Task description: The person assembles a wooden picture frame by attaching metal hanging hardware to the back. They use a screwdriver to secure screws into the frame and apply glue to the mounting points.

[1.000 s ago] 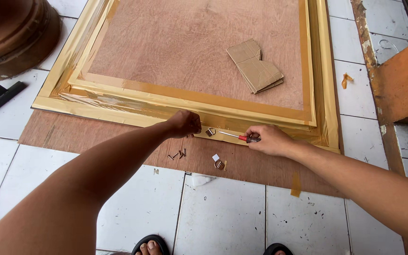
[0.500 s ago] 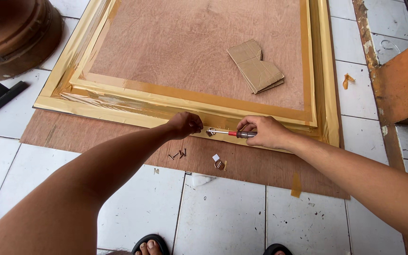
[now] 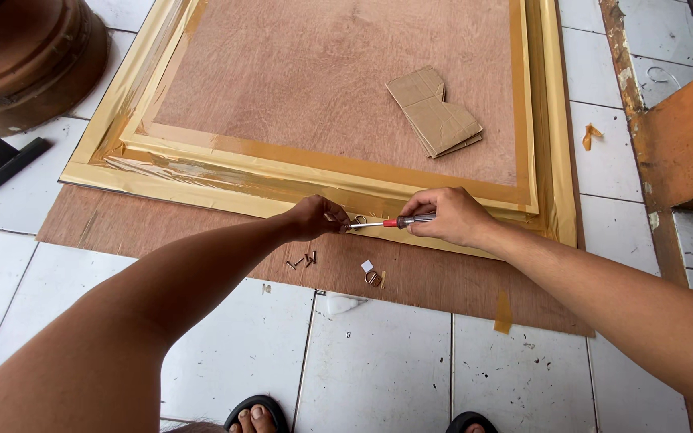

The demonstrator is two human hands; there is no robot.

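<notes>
Screwdriver (image 3: 399,222), small with a red collar and clear grip, is held level in the right hand (image 3: 449,216), fingers wrapped round its handle, the metal tip pointing left toward the left hand (image 3: 314,217). That hand is pinched shut on a small metal hanger ring (image 3: 359,220), pressed against the near rail of the gold picture frame (image 3: 202,172). The frame is laid face down on the white tiled floor (image 3: 378,369), over a plywood sheet (image 3: 443,277). Folded cardboard pieces (image 3: 436,120) are seen on the frame's wooden backing. Loose small nails (image 3: 302,261) and another ring (image 3: 373,277) lie on the plywood just below the hands.
</notes>
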